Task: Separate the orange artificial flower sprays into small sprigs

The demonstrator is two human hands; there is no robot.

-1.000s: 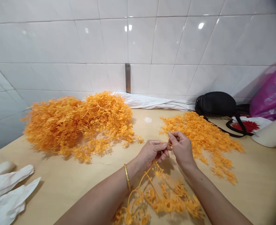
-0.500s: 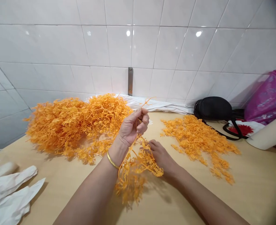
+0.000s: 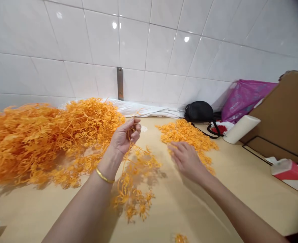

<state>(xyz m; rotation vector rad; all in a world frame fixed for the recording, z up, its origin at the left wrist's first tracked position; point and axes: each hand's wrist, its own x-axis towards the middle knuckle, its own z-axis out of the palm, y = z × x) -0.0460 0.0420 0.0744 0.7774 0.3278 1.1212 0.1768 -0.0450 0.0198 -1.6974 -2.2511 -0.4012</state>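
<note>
Orange sprig [image 3: 142, 163] in front of the person, between two heaps; its stem is pinched between thumb and fingers of the left hand [image 3: 125, 136], the flowered branches hanging below over the table [image 3: 230, 182]. A gold bangle [image 3: 104, 176] circles the left wrist. Right hand [image 3: 186, 157] palm down, fingers bent, at the near left edge of the small heap [image 3: 184, 131]; a bit of orange shows at the fingertips, but whether it is gripped cannot be told. The large heap [image 3: 50, 138] lies to the left, a loose piece [image 3: 181, 238] at the bottom edge of view. White flower [image 3: 144, 129] just beyond the left hand. Along the tiled wall [image 3: 159, 44]: white cloth [image 3: 149, 110], black bag [image 3: 199, 111], purple bag [image 3: 245, 98]. Pale roll [image 3: 241, 130] leans near the cardboard [image 3: 282, 111] at right.
</note>
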